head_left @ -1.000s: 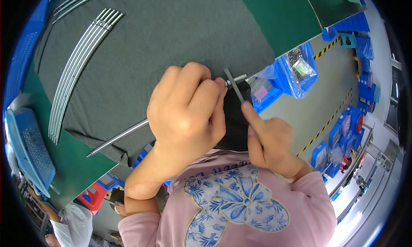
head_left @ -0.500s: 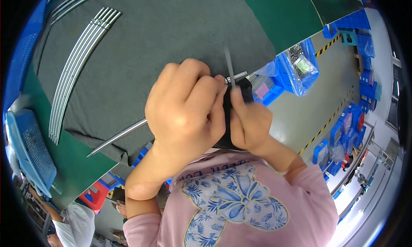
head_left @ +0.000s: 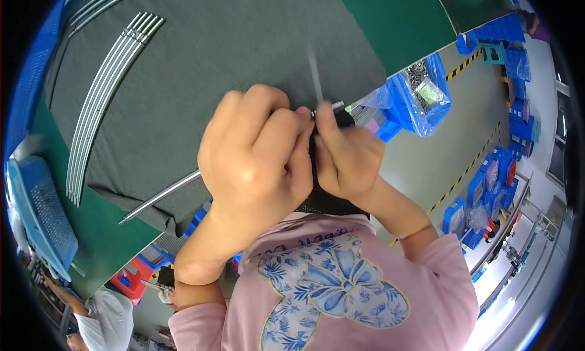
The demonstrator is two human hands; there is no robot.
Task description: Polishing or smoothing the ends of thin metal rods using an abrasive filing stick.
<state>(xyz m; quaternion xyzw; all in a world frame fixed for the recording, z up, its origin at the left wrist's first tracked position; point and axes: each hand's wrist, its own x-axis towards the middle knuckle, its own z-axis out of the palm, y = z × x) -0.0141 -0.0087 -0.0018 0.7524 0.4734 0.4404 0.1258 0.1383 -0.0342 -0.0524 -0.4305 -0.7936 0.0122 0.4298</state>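
My left hand is wrapped round a slim shiny metal rod. The rod slants from lower left, under my fist, to its tip on the right. Close beside that tip, my right hand grips a thin flat grey metal strip, which looks like a file. The strip crosses the rod near its end, pointing away from me, and its far part is blurred. My right thumb lies along its near end; the rest of its grip is hidden. Black material shows beneath my hands.
A dark grey cloth covers much of the green table. Several metal rods lie side by side at the left. A blue basket stands at the left edge. Blue bins with small metal parts are at the right. Another person is at lower left.
My right hand and the strip have slid forward, away from me, across the rod. My left hand still holds the rod in nearly the same place.
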